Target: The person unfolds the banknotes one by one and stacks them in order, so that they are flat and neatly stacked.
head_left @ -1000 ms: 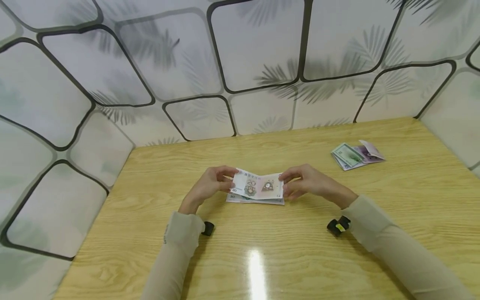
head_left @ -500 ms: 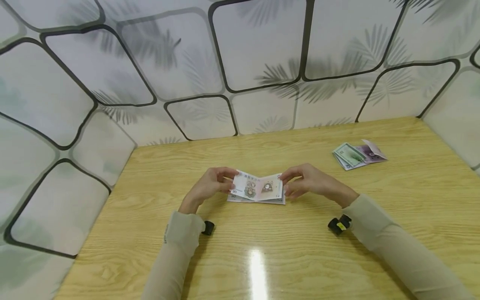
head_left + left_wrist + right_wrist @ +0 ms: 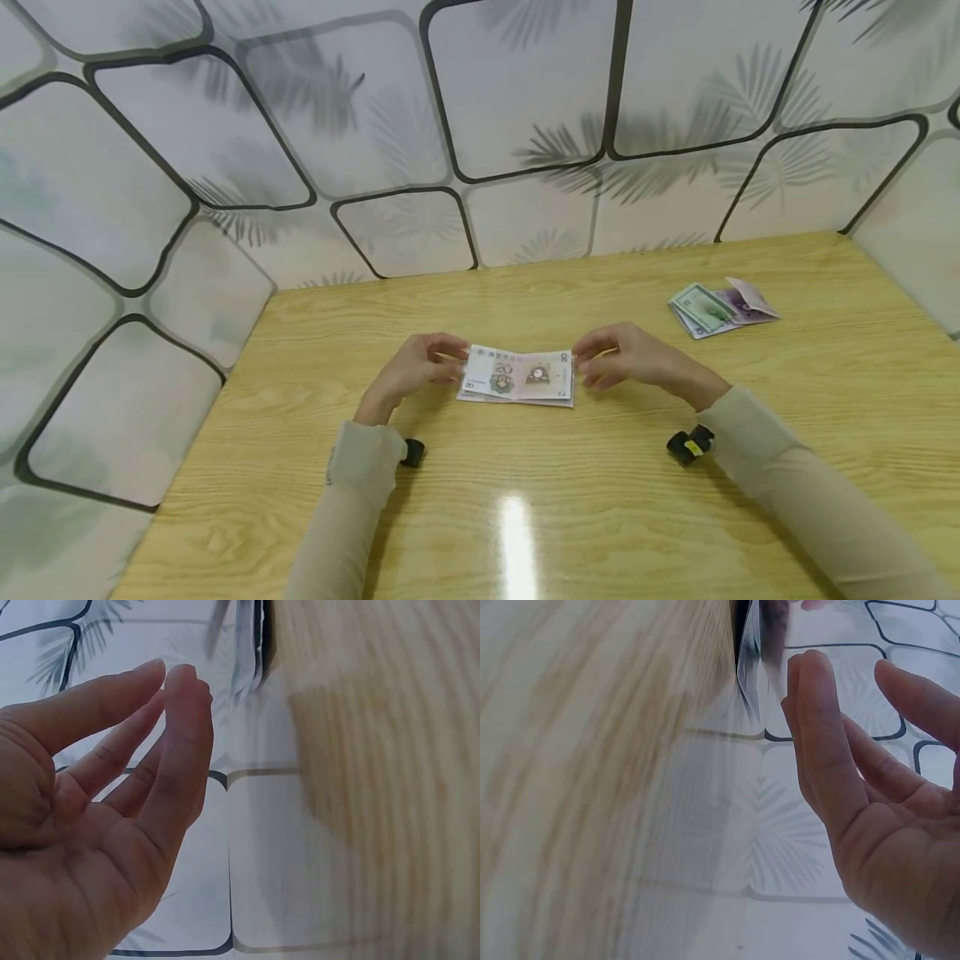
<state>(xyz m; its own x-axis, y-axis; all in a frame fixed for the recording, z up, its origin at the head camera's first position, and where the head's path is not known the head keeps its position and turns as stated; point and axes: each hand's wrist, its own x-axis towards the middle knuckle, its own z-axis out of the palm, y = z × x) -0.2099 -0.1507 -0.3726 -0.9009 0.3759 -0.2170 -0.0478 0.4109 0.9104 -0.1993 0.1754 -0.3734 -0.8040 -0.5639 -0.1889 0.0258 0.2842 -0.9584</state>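
Note:
A pinkish banknote (image 3: 519, 375) marked 20, with a crease down its middle, lies over another note (image 3: 558, 403) that shows only as a strip along the front edge. At its left end is my left hand (image 3: 411, 368), fingers loosely bent. The left wrist view shows that hand (image 3: 112, 802) with nothing between thumb and fingers. My right hand (image 3: 633, 364) hovers just off the right end of the notes. In the right wrist view, thumb and fingers of this hand (image 3: 877, 802) are spread apart, holding nothing; the notes appear edge-on beyond.
Folded green and purple banknotes (image 3: 723, 308) lie at the back right of the wooden table (image 3: 585, 500). A patterned wall (image 3: 525, 217) stands along the back edge and both sides. Black wrist cameras (image 3: 688, 446) hang below the cuffs.
Both hands have let go of the 20 note, which has settled flatter onto the note below. The right hand has drawn slightly away to the right.

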